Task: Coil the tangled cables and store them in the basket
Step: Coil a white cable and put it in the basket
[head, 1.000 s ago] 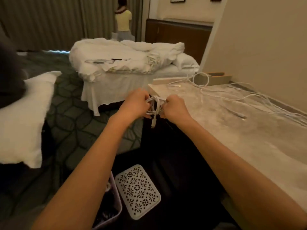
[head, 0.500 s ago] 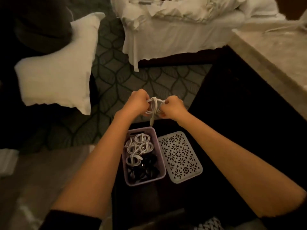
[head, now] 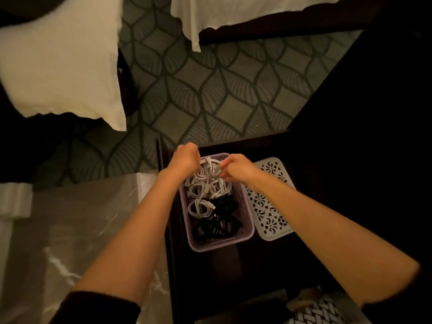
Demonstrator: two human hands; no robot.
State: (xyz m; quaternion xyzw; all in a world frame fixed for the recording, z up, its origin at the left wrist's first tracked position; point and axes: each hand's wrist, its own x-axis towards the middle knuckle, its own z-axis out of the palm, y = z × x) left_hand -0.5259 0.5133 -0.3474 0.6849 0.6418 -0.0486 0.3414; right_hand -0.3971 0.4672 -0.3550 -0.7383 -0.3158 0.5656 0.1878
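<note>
A coiled white cable [head: 210, 168] hangs between my two hands, directly over the far end of the lilac basket [head: 247, 226]. My left hand [head: 185, 157] pinches its left side and my right hand [head: 236, 168] pinches its right side. Inside the basket lie several white coils [head: 201, 206] at the far end and black coils [head: 221, 224] at the near end. The basket stands on a dark low surface.
A white perforated lid [head: 271, 206] lies flat just right of the basket. A marble-look surface [head: 77, 230] sits at lower left. A white pillow [head: 60, 59] and a bed skirt [head: 233, 12] lie beyond, over patterned carpet [head: 210, 90].
My view has tipped down from the table to the basket. Both hands have carried the coiled white cable down and now hold it just above the basket's far end.
</note>
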